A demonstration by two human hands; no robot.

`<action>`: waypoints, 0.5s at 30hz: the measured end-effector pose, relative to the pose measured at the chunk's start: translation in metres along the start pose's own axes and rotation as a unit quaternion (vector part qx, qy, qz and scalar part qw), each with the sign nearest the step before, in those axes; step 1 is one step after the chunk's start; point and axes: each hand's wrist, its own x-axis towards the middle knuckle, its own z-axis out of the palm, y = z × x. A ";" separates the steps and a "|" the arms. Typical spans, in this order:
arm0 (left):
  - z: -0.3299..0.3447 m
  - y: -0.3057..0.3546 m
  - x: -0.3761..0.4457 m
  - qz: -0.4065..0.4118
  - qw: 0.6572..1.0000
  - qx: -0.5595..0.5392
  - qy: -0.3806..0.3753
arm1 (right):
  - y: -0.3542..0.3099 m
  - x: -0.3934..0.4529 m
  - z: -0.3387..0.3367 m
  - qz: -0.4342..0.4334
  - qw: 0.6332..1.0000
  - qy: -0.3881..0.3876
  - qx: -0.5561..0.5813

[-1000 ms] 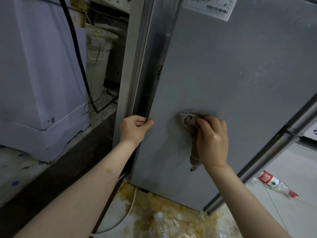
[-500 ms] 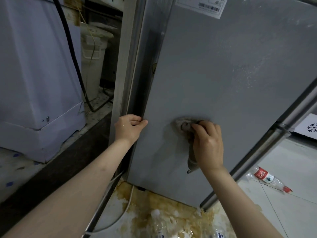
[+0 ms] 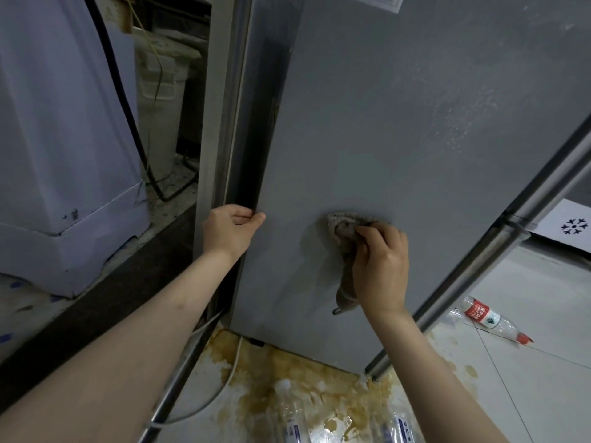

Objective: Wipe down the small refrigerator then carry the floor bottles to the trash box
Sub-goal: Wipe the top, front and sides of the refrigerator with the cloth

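Fridge [image 3: 399, 139] side panel fills centre and upper right of frame, stained floor [image 3: 287, 372] below. Left hand [image 3: 228, 233] grips the panel's left edge with curled fingers; right hand [image 3: 380, 266] clutches a rag [image 3: 340, 230] against the panel at centre. Bottle [image 3: 489, 319] lies lower right; two more bottles [image 3: 295, 423] at bottom edge.

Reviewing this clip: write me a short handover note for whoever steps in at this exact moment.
Left hand grips the rear edge of the small refrigerator, steadying it. Right hand holds a grey rag, pressing it against the fridge's grey side panel, low down; the rag's tail hangs below the hand.
Bottles not yet moved: a red-labelled bottle lies on the white tiles to the right, and two clear bottles lie on the stained floor below the fridge.
Done: wiping is underway. Left: finish the wipe, then carry all the bottles to the trash box, which is not in view.
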 end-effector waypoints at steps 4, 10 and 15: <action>0.003 -0.003 -0.002 0.002 1.000 0.008 0.013 | 0.005 -0.004 0.000 -0.014 0.999 -0.018 -0.025; 0.006 -0.004 -0.005 0.003 1.000 0.010 0.016 | 0.012 -0.025 0.003 -0.008 0.998 -0.050 -0.033; 0.006 -0.006 -0.004 0.006 1.000 0.016 0.009 | 0.011 -0.005 -0.009 0.078 0.996 0.042 0.009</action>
